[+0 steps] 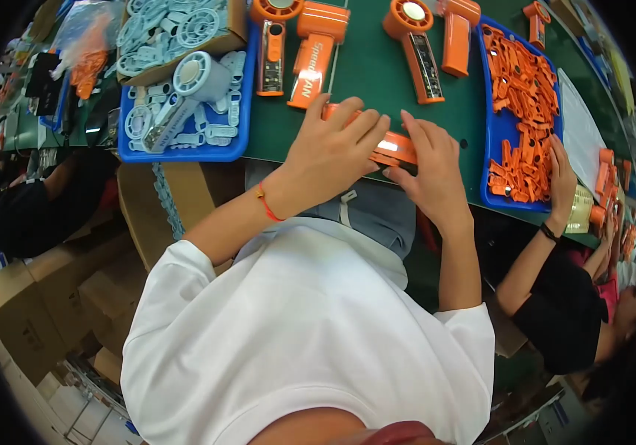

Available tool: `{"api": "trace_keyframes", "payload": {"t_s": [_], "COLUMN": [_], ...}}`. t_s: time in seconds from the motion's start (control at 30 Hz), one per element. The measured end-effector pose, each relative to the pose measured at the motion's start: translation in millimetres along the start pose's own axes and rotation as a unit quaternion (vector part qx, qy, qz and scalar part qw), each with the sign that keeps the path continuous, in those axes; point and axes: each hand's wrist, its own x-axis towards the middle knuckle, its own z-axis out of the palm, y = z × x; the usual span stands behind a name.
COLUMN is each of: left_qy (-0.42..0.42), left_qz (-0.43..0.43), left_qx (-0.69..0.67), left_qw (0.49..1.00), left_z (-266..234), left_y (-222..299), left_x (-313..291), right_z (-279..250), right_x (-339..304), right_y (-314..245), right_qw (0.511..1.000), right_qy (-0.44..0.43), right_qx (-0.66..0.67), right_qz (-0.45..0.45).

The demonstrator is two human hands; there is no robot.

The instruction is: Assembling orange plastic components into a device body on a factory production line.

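Observation:
My left hand (330, 152) lies over the left part of an orange handheld fan (398, 148), its fingers curled on it and hiding much of it. At the fan's right end, my right hand (436, 167) grips it between thumb and fingers. The fan lies sideways at the bench's near edge, with a glossy orange side facing up. Just beyond my left hand is an orange fan with a closed handle (316, 63). Beside that lies another orange fan (271, 59) with its handle's inside parts showing.
Farther right on the green bench (366, 74) lie an open-handled fan (422, 63) and a closed one (457, 44). A blue tray (508, 122) holds orange parts, with a co-worker's hand (561, 178) at its edge. Left, another blue tray (184, 156) and a cardboard box (238, 33) hold light-blue parts.

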Motion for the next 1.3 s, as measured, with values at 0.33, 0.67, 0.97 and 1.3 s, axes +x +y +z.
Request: {"api": "trace_keyframes", "payload": {"t_s": [0.33,0.67,0.97,1.3], "left_qy": [0.049,0.046,0.021,0.065], "left_qz": [0.024,0.045,0.036,-0.267], "left_qx": [0.0,0.062,0.072,-0.722], "left_qw": [0.999,0.996,0.997,0.635], "left_z": [14,22,24,12], "left_y": [0,-3,-4,35], "left_x": [4,3,4,-4], "right_z": [22,38,32,-2], "right_x": [-16,-16,-14,-19], "right_y": [11,13,11,-26], "right_qw": [0.995,0.986,0.988,0.93], "right_qy": [0.078,0.13,0.145,0.046], "right_qx": [0.041,-0.051,-0.023,0.362], "right_qz": [-0.04,-0.087,-0.056,0.045]}}
